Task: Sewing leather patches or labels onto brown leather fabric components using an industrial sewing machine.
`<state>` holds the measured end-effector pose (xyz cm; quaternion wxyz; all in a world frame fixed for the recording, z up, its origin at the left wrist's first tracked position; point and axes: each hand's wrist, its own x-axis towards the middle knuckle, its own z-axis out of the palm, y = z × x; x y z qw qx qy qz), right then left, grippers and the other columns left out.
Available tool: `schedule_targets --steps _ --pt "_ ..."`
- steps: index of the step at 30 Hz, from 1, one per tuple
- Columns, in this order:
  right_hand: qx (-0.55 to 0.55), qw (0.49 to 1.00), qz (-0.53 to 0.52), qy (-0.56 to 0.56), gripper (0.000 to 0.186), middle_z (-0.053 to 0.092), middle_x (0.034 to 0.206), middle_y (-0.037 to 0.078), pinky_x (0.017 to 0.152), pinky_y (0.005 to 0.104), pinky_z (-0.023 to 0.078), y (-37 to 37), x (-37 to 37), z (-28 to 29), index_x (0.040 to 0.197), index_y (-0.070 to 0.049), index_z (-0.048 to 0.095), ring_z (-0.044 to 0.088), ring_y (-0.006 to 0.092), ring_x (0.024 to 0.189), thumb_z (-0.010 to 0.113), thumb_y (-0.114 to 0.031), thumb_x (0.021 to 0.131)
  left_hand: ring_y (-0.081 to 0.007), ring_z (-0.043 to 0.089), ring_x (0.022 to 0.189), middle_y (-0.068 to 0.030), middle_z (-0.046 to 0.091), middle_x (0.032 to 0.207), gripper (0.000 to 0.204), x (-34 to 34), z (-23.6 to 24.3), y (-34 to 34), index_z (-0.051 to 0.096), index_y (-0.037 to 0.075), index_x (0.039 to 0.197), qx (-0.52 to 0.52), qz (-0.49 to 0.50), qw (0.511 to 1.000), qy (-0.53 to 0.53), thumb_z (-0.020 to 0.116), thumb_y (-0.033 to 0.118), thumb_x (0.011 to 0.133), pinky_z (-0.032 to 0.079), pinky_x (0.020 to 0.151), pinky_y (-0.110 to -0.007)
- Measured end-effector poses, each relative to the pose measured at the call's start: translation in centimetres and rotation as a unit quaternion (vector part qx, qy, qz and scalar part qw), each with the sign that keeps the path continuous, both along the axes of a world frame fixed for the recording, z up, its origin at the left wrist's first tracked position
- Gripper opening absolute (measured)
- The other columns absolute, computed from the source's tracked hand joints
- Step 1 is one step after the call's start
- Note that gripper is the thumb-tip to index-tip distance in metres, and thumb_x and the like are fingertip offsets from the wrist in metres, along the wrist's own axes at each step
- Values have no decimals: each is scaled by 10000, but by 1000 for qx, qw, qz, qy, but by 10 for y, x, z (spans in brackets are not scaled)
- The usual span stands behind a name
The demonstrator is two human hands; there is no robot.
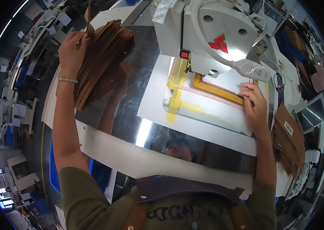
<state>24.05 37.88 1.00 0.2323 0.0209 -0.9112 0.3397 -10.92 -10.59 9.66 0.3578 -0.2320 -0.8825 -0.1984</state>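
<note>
Left hand [71, 50], 10 o'clock, pinched brown sheet [89, 27]; half-curled right hand [254, 105] at yellow frame [219, 93], grip unclear, risked injury if machine [242, 21] started.

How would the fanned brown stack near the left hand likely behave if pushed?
The brown stack would probably slide apart, since its layers fan out. Its pieces seem flexible: the brown piece in the left hand looks thin and bent. It may slip, as the plate beneath looks glossy.

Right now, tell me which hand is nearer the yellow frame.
Right. The right hand is at the right end of the yellow frame; the left hand is off left, by the brown stack.
</note>
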Motion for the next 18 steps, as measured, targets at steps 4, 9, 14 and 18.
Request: schedule_targets --steps 4,9,14,18 --pt "58 998 34 0 189 713 1260 155 936 363 569 -15 4 11 1047 41 713 712 286 1091 589 101 919 -296 727 899 -95 787 1035 92 72 -36 34 805 22 1001 -163 -165 967 108 753 80 953 594 792 -402" --pt "236 961 147 -11 240 741 1235 100 923 386 567 -52 -2 26 1086 -37 745 705 281 1121 724 38 859 -228 697 953 -94 767 1234 274 154 -88 57 774 14 1121 -251 -321 912 38 756 61 852 613 809 -357" --pt "289 935 196 65 252 711 1084 61 813 350 551 -98 -33 14 1082 -39 736 682 227 998 749 -54 831 -253 705 1064 -110 720 1376 393 181 -93 59 749 24 1261 -266 -321 909 -23 741 84 872 612 839 -374" --pt "376 901 189 104 212 621 885 34 734 314 520 -130 -51 2 960 -41 735 622 190 853 746 -130 769 -268 712 1068 -100 731 1346 377 190 -95 47 747 20 1257 -248 -312 917 -30 740 82 884 608 863 -389"
